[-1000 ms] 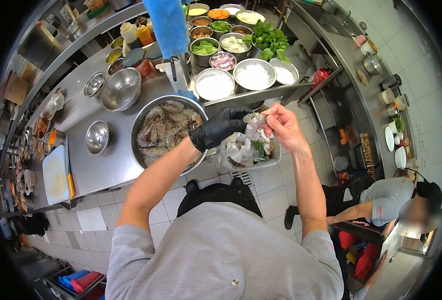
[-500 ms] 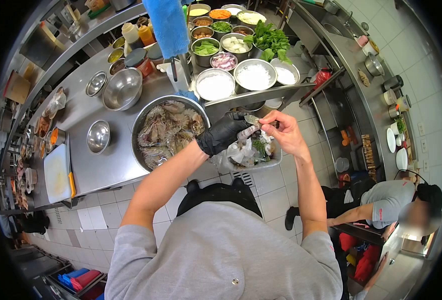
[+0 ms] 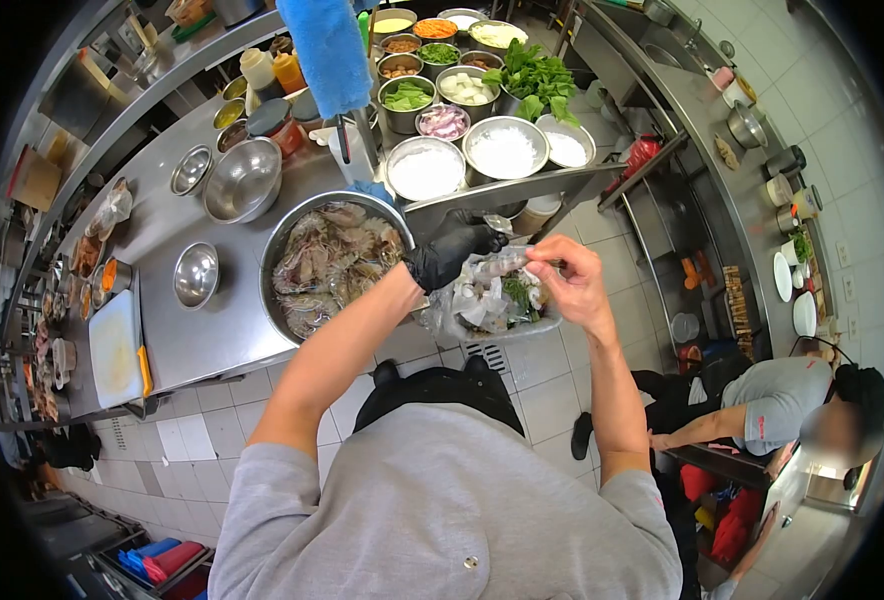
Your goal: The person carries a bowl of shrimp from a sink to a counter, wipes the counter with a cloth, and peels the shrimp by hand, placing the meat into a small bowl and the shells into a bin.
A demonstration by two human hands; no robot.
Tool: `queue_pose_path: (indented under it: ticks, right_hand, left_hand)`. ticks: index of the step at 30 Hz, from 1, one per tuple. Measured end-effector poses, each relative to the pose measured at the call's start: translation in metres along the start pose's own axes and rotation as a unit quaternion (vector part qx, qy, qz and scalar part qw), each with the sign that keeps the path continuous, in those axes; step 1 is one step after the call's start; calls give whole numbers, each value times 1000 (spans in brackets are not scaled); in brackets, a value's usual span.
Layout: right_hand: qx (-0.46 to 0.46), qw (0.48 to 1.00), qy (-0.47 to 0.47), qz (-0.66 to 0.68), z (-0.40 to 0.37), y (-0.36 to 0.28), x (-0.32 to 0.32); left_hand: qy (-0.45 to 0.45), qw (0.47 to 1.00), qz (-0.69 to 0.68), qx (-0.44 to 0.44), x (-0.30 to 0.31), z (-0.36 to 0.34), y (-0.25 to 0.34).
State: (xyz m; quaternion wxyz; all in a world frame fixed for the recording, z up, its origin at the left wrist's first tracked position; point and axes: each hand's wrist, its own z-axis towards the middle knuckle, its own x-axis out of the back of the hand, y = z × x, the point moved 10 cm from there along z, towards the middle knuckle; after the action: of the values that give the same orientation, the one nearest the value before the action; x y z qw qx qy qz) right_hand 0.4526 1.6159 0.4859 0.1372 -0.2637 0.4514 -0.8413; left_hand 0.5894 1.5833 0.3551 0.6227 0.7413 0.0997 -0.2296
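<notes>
In my right hand (image 3: 570,283), which is bare, a raw greyish shrimp (image 3: 503,263) is pinched between thumb and fingertips, its body pointing left. My left hand (image 3: 454,250) wears a black glove, and its fingers are closed around a small translucent piece of shrimp shell (image 3: 498,223). Both hands are over a bin (image 3: 534,330) lined with a clear plastic bag, which holds greens and pale scraps. To the left of my gloved hand stands a large metal bowl (image 3: 265,262) full of raw shrimp (image 3: 332,255).
Metal bowls (image 3: 246,180) and a white cutting board (image 3: 117,345) with a yellow-handled knife (image 3: 145,370) are on the steel counter (image 3: 177,325). Ahead are containers of cut vegetables (image 3: 407,97) and white powder (image 3: 507,147). A co-worker (image 3: 782,400) bends at the right.
My hands have moved apart; the right has dropped slightly with the shrimp. My left hand has turned and shifted a little lower, taking the shell piece away from my right fingers.
</notes>
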Motion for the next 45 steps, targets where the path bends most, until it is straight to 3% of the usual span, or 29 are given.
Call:
queue_pose_path:
  ticks: [2,4,7,13,16,19,25,29,31,33,36,38,40,42,45]
  right_hand:
    - [-74,993,64,59,-9,23,12]
    - [-112,988,69,75,-13,42,20]
    - [-151,979,107,86,-19,67,31]
    - [-183,961,164,123,-28,94,48]
    - [-191,956,177,135,-31,101,53]
    - [-211,948,187,150,-35,110,55]
    - [-240,930,169,221,-32,114,43]
    - [-243,924,147,256,-23,110,27]
    - [-229,953,136,145,-21,109,27]
    - [-189,972,134,38,-18,101,22]
    - [-216,972,84,24,-26,111,5]
    - [-223,972,45,-65,-31,109,-7]
    - [-212,960,-11,-181,-29,89,-20]
    - [-183,963,-27,-196,-28,78,-36]
    - [-152,958,-61,-234,-29,76,-53]
  left_hand:
    - [26,999,28,5,2,0,10]
    - [41,997,59,-14,-3,-1,23]
    - [113,944,296,-90,8,14,24]
    - [85,885,452,-71,-13,20,32]
    - [35,903,406,-136,-36,13,42]
    - [-8,875,450,-178,-39,18,34]
    - [-42,937,323,-123,-53,9,32]
    - [-52,932,327,-148,-55,8,33]
    - [-29,951,276,-135,-46,11,28]
    - [-15,917,365,-162,-45,3,35]
    - [9,829,514,-218,-43,-13,41]
    - [46,788,573,-223,-39,-25,33]
    - [27,707,670,-225,-45,-36,22]
    - [21,615,731,-295,-51,-50,7]
    - [37,667,690,-277,-43,-63,-1]
